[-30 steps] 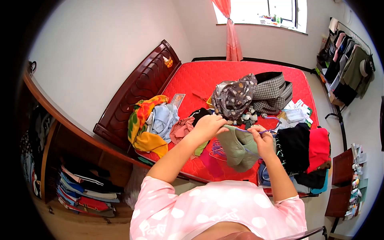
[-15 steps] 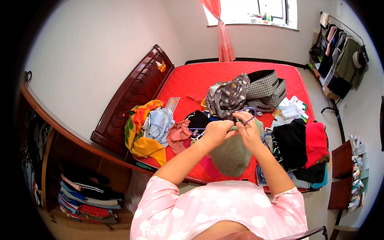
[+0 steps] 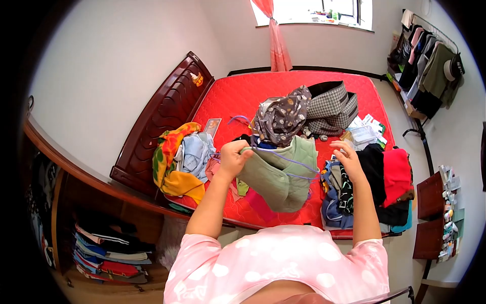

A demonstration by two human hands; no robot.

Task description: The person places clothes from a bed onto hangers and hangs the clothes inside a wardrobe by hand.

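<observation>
My left hand (image 3: pixel 234 159) is closed on the upper left edge of a sage-green quilted garment (image 3: pixel 273 185), which hangs over the front of the bed. A thin purple hanger (image 3: pixel 293 161) runs across the garment's upper part; how it sits in the cloth is partly hidden. To the right, my right hand (image 3: pixel 348 161) is apart from the garment, fingers spread and curved, holding nothing. Below it lies a pile of folded dark and blue clothes (image 3: pixel 334 202). Behind the garment is a dark patterned cloth bundle (image 3: pixel 281 119).
A checked fabric bag (image 3: pixel 329 109) stands on the red mattress (image 3: pixel 223 96). Yellow and blue clothes (image 3: pixel 195 157) are heaped by the wooden headboard (image 3: pixel 162 114). A clear plastic box (image 3: pixel 363 135) lies at right. An open wardrobe with folded clothes (image 3: pixel 111 253) is at lower left.
My hands have moved apart, the right one letting go and shifting right. The green garment now spreads wider from my left hand, with the purple hanger across it. The view has shifted slightly.
</observation>
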